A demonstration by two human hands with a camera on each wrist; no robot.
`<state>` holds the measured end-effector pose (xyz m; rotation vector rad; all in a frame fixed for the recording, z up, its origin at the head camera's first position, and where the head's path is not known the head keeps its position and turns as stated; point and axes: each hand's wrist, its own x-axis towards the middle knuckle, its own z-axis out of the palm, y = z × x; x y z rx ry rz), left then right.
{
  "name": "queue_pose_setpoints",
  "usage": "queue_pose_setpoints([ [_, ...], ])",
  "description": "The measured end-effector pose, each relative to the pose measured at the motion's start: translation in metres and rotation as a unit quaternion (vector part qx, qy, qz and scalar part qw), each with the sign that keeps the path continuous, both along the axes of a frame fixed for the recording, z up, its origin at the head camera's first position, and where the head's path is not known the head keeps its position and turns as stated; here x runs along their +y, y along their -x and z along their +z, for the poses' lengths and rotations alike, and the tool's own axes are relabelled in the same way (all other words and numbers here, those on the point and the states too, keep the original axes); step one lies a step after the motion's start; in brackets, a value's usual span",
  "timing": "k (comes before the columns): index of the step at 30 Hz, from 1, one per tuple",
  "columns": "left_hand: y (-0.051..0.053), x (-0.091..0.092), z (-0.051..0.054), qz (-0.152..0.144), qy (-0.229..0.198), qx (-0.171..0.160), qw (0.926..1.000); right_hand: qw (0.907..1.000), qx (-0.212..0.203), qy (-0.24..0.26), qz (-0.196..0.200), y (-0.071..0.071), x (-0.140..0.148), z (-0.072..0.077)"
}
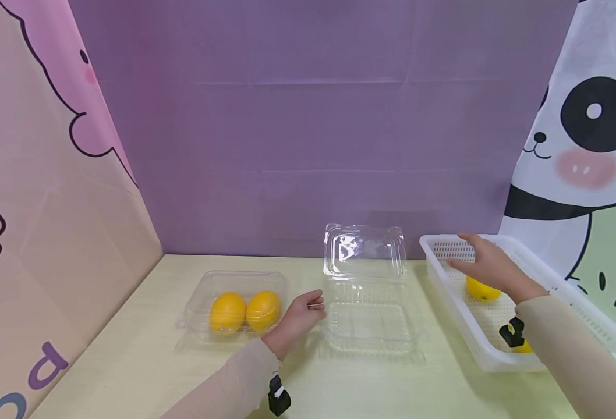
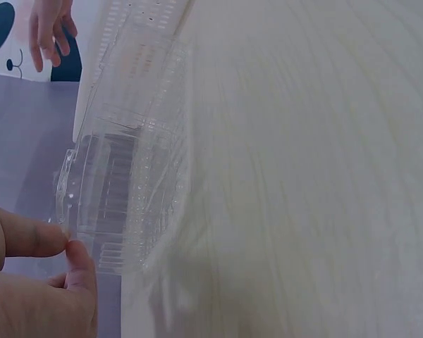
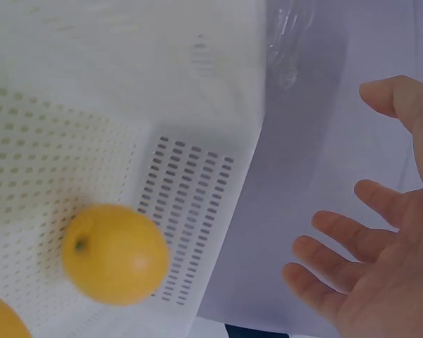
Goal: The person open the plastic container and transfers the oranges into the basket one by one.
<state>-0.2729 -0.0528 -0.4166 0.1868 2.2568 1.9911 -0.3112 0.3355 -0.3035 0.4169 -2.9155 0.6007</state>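
My left hand [image 1: 298, 319] pinches the left edge of an open clear plastic clamshell box [image 1: 369, 326] between thumb and finger. The box's lid [image 1: 364, 253] stands raised at the back, and nothing lies inside. Over the white perforated basket [image 1: 465, 336] my right hand [image 1: 488, 269] hovers with fingers spread, holding nothing. Below it an orange [image 3: 115, 254] lies on the basket floor. Part of another orange [image 3: 1, 318] shows at the lower left of the right wrist view; in the head view the right wrist mostly hides it.
A second clear clamshell box [image 1: 240, 280] with two oranges [image 1: 227, 312] in it stands left of my left hand, its lid down. The pale table [image 1: 130, 355] meets a purple backdrop [image 1: 308, 128] behind and printed cloth walls at both sides.
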Motion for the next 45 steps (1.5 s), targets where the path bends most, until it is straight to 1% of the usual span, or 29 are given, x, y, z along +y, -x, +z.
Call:
queue_pose_setpoints([
  [6, -0.003, -0.001, 0.002, -0.002, 0.003, 0.005, 1.0, 0.9997, 0.01, 0.009, 0.018, -0.003, -0.014, 0.006],
  [15, -0.003, 0.002, 0.001, 0.006, 0.005, 0.0, 1.0, 0.9997, 0.002, 0.015, 0.018, -0.008, -0.024, 0.009],
  [25, -0.002, 0.004, 0.001, 0.008, 0.004, 0.002, 1.0, 0.9988, 0.017, 0.03, 0.035, -0.008, -0.03, 0.006],
  [34, 0.0, 0.008, 0.0, 0.018, 0.028, -0.014, 0.9993, 0.9975, 0.031, 0.039, 0.051, -0.008, -0.036, 0.002],
  [41, 0.0, 0.01, -0.001, 0.024, 0.035, -0.024, 0.9988, 0.9967, 0.036, 0.044, 0.058, -0.01, -0.042, -0.001],
  [45, 0.0, 0.011, -0.001, 0.023, 0.032, -0.02, 0.999, 0.996, 0.036, 0.052, 0.063, -0.011, -0.045, -0.004],
])
